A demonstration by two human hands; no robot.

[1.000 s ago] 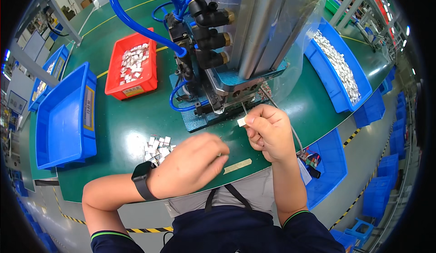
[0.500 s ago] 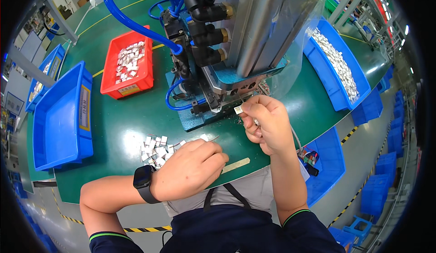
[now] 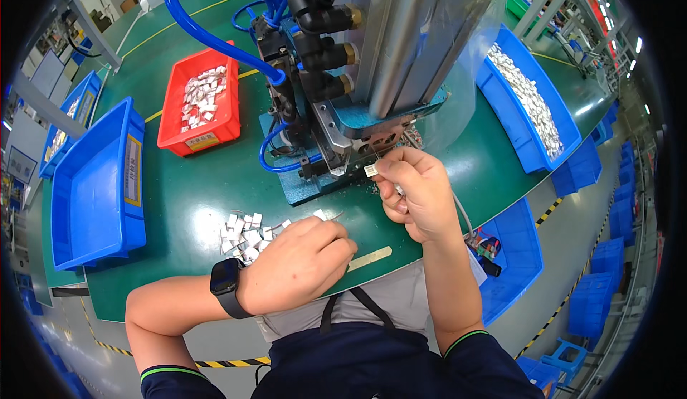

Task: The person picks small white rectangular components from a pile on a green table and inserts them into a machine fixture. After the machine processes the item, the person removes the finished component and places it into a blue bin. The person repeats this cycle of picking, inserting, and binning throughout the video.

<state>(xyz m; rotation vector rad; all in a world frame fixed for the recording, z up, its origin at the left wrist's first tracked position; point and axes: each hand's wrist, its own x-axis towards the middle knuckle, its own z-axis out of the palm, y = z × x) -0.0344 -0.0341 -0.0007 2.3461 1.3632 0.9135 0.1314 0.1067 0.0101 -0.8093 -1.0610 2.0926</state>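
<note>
My right hand [image 3: 421, 193] is raised at the front of the machine [image 3: 358, 130], pinching a small white block-shaped part [image 3: 371, 171] with darker slots on its face between thumb and forefinger. Its other fingers curl in toward the palm, with a bit of white showing among them. My left hand [image 3: 300, 259], below a black watch [image 3: 225, 284], rests on the table's near side with fingers curled; their tips are hidden. Just beyond its knuckles lies a white piece with a thin wire [image 3: 322, 215]. Beside it spreads a loose pile of small white parts [image 3: 245, 236].
A red bin [image 3: 200, 123] holding white parts stands behind the pile. An open blue bin [image 3: 96, 191] sits at the left, and a blue bin full of white parts [image 3: 526, 105] at the right. Blue hoses [image 3: 215, 37] arch over the table. A tan strip [image 3: 370, 258] lies near the front edge.
My right hand and the white part in it have shifted very slightly left. The whole view has moved a little; my left hand keeps its place on the table.
</note>
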